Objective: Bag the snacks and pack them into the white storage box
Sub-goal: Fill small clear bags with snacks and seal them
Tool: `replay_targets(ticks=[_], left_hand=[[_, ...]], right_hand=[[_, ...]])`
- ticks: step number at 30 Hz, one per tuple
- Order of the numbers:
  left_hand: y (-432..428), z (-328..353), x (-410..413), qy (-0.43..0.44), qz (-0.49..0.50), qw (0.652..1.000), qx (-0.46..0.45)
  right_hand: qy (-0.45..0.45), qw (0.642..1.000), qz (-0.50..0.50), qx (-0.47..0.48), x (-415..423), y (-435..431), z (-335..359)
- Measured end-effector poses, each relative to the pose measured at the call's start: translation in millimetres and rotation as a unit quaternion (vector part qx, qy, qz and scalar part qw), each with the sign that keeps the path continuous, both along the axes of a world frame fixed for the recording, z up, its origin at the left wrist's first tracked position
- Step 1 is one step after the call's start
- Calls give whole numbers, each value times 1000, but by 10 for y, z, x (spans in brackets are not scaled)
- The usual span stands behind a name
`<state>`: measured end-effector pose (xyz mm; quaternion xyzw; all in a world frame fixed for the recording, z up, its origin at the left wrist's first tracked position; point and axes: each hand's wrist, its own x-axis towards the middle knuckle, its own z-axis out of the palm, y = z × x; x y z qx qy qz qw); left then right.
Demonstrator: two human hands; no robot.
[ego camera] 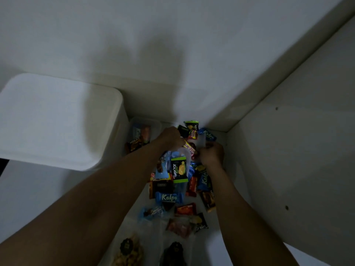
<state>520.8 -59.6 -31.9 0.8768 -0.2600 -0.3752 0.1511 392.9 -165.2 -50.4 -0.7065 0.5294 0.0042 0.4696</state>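
A clear plastic bag (179,164) stuffed with bright wrapped snacks (179,170) is gripped at its mouth by the left hand (169,136) and right hand (212,153), both closed on it, beside the white storage box (57,120) at left.

Dim white shelf surface (23,189) running beneath a white back wall (172,35), meeting a white side panel (297,150) at right. Two small dark holes (276,108) dotting that panel, one near the corner, the other lower down.
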Motion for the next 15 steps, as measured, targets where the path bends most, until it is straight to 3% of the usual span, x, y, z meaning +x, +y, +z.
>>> replay_targets(ticks=[5, 9, 15], left_hand=[[84, 157, -105, -5, 12, 992, -127], [147, 525, -224, -31, 86, 969, -231], [289, 1089, -473, -12, 242, 909, -340]], right_hand=[[-130, 991, 33, -8, 9, 74, 296], [-214, 974, 72, 18, 36, 101, 662], [-259, 958, 123, 4, -109, 184, 1223]])
